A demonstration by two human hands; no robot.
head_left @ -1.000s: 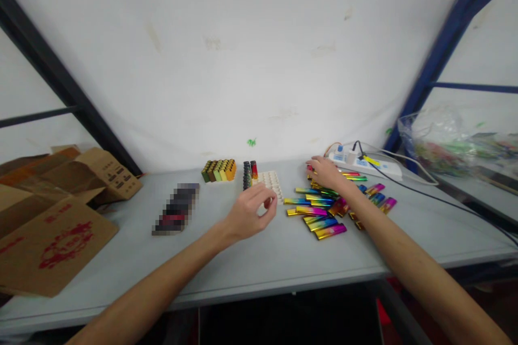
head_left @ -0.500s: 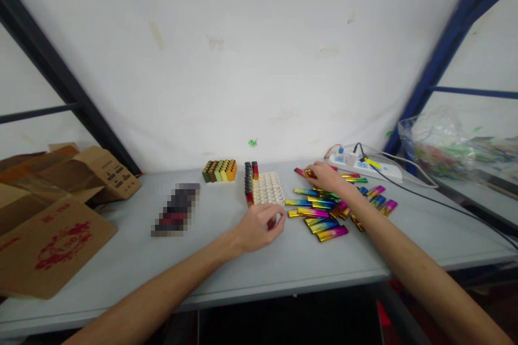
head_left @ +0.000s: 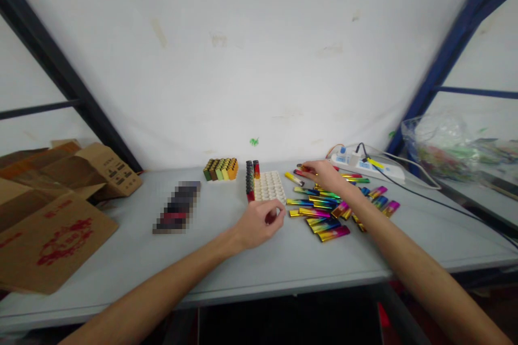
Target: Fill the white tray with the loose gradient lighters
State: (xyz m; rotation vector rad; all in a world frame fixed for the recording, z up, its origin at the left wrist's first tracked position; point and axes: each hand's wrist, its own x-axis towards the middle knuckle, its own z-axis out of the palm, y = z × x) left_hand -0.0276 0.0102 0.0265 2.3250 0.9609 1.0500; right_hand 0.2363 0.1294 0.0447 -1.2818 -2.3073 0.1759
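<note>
At the far left, an opened cardboard box (head_left: 68, 242) lies on the table (head_left: 141, 248). Then come green to yellow pieces (head_left: 220, 170), packed upright near the wall. Right of them is the white tray (head_left: 270, 186), with a row of dark-topped pieces (head_left: 250, 175) standing along its left side. The left hand (head_left: 259, 223) is just before the tray, fingers curled into a ring; whether it holds something, one cannot tell. Further right, loose shiny pieces (head_left: 318, 214) lie in a crossed heap. The right hand (head_left: 324, 175) is over their far part, fingertips close together at a red piece (head_left: 299, 173); whether they grip it is not clear. For a good pick, it should pinch one piece only, and lift gently, so its neighbours do not slide.
</note>
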